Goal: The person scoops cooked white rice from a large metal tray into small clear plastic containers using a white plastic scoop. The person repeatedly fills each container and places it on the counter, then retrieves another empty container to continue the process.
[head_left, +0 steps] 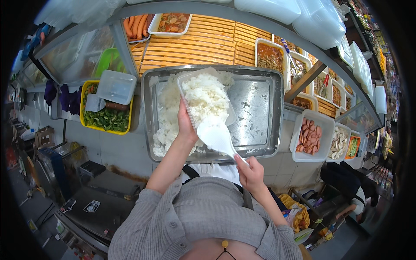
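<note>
My left hand [187, 122] holds a clear plastic container [231, 113] from its left side, over a large stainless steel tray [278, 130]. White cooked rice [206, 94] is heaped in the container. With my right hand [251, 170] I grip the handle of a white plastic rice paddle [216, 136], whose blade touches the near end of the heap. More rice [165, 138] lies along the left part of the tray, with a few grains scattered on its bare metal at the right.
At left, a yellow tub [130, 122] holds chopped green peppers, with a clear container [117, 86] resting over it. A white bin of sliced sausage [308, 136] stands at right. Slatted wood [201, 45] and dishes of food [271, 57] lie beyond. Another person [352, 187] is at far right.
</note>
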A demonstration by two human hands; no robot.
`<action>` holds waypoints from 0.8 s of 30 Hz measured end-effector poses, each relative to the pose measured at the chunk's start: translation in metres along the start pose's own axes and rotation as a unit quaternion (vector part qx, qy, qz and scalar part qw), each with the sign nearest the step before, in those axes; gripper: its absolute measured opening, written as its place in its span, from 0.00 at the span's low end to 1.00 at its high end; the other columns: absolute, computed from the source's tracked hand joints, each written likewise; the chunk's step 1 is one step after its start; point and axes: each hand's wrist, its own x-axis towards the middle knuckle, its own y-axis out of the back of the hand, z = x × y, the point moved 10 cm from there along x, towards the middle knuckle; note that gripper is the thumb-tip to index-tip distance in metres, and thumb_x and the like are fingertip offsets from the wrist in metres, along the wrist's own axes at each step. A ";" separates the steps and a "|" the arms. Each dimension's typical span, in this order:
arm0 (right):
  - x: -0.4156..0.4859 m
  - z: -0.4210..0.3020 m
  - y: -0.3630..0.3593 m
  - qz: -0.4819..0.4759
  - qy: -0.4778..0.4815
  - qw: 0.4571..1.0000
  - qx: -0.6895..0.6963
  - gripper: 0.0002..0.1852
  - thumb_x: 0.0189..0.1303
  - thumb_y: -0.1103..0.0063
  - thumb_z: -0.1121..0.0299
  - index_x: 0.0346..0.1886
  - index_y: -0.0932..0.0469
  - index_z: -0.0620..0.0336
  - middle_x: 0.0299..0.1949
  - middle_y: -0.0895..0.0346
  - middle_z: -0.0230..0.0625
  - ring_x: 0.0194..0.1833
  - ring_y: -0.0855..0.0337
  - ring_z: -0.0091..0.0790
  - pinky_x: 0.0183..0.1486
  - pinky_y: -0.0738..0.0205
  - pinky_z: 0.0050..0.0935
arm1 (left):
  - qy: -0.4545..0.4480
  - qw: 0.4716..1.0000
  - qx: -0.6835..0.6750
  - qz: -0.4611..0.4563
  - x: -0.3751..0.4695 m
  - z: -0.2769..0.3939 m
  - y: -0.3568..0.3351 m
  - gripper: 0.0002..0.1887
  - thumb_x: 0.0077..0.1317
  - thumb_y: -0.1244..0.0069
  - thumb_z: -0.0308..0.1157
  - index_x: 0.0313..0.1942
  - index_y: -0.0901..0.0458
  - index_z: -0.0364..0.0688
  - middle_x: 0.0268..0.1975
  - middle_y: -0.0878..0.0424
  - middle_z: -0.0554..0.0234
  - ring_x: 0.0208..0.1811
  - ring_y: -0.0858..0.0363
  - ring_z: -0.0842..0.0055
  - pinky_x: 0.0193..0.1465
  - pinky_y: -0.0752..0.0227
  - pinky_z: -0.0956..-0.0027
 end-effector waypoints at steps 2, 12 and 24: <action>-0.004 -0.007 0.017 0.072 0.047 0.996 -0.001 0.25 0.47 0.32 0.78 0.53 0.16 0.52 0.22 0.35 0.32 0.21 0.32 0.32 0.22 0.38 0.31 | -0.011 0.999 -0.023 -0.024 0.000 0.002 -0.006 0.35 0.75 0.70 0.59 0.69 0.36 0.41 0.66 0.28 0.51 0.65 0.26 0.58 0.65 0.28 0.51; 0.001 0.014 0.039 0.109 0.026 0.993 -0.026 0.23 0.54 0.38 0.79 0.55 0.17 0.57 0.20 0.39 0.32 0.20 0.34 0.29 0.22 0.40 0.29 | -0.041 0.998 0.042 0.009 -0.009 0.016 0.008 0.35 0.75 0.70 0.59 0.70 0.38 0.41 0.66 0.28 0.50 0.65 0.26 0.57 0.65 0.28 0.50; 0.127 0.192 -0.048 0.154 -0.228 0.947 0.165 0.16 0.71 0.47 0.65 0.50 0.20 0.71 0.33 0.15 0.46 0.32 0.15 0.34 0.38 0.24 0.30 | -0.053 0.996 0.071 0.021 -0.052 0.052 0.038 0.34 0.76 0.72 0.56 0.70 0.38 0.41 0.68 0.30 0.50 0.66 0.27 0.55 0.66 0.30 0.50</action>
